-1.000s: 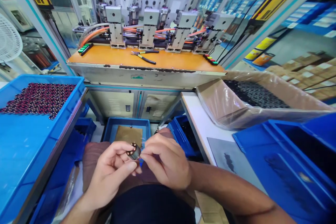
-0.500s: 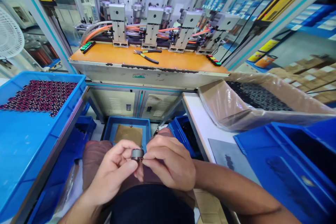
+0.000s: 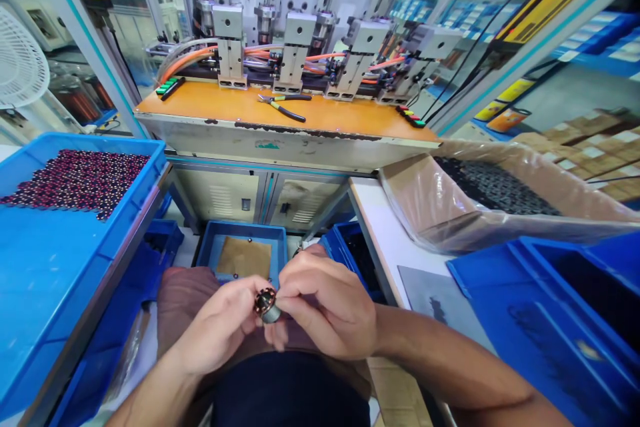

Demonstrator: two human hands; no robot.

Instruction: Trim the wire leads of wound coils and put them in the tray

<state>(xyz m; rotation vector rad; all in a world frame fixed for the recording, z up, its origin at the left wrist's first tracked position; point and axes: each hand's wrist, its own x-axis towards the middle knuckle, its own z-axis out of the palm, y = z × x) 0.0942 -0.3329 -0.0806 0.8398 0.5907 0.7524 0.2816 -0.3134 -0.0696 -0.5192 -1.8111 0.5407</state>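
Left hand (image 3: 225,320) gripping: thumb and fingers curl around a small copper-wound stator core (image 3: 270,310), its wound end tilted upward. Right hand (image 3: 330,307) at the core's other side, thumb and forefinger drawn in, tips touching or almost touching it; whether they pinch the core or a fine wire on it, cannot tell. Core held in the air over the person's lap, on the person's side of the orange worktop (image 3: 210,103) and well apart from it.

On the worktop: diagonal cutters (image 3: 290,113), black and yellow handles spread, lying near the middle. Four upright metal fixtures (image 3: 231,53) in a row along its rear, orange tubing (image 3: 187,61) running among them.

Left of the worktop and nearer the person: blue tray (image 3: 60,280), far part filled with close-packed dark and reddish parts (image 3: 85,177). Right of the worktop, also nearer: plastic-lined carton (image 3: 425,193) of dark parts (image 3: 495,183), too small to identify; blue bin (image 3: 500,300) closer in. Below the worktop's front: blue floor tray (image 3: 207,250) with a brown sheet (image 3: 245,257) inside.
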